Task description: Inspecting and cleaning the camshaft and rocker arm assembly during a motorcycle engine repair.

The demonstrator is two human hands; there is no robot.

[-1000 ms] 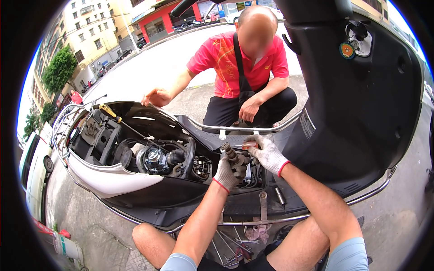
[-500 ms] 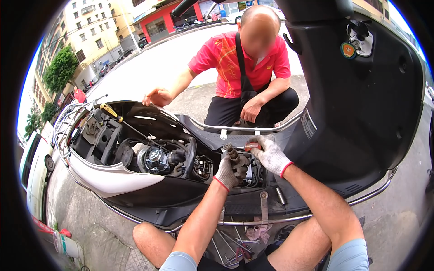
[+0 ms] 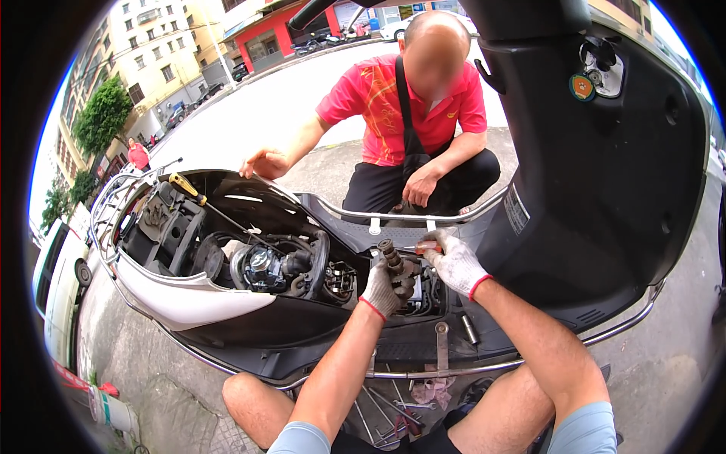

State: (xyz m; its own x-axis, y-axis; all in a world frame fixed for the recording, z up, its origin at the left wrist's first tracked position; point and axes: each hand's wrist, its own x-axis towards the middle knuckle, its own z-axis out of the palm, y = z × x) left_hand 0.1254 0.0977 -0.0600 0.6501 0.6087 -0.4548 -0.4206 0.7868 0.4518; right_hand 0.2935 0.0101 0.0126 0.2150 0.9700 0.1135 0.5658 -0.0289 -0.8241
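In a white knit glove, my left hand (image 3: 380, 290) is closed around a grimy brown metal part (image 3: 402, 274) with a round stub end, held over the scooter's open floorboard bay (image 3: 431, 296). To its right, my gloved right hand (image 3: 457, 265) grips a small tool with an orange-red handle (image 3: 428, 247), close beside the part. Fingers hide the rest of this tool, and whether it touches the part I cannot tell. A silver cylindrical socket (image 3: 470, 329) lies on the floorboard near a flat metal bracket (image 3: 442, 344).
A yellow-handled screwdriver (image 3: 186, 188) lies across the exposed engine compartment (image 3: 261, 265). Opposite me, a person in a red shirt (image 3: 386, 113) crouches with one hand on the scooter's edge. Several wrenches (image 3: 382, 408) and a pink rag (image 3: 433, 390) lie on the ground between my legs.
The metal part has tilted slightly in my left hand. My right hand and the orange-red handle have shifted a little to the right. A distant passer-by has moved.
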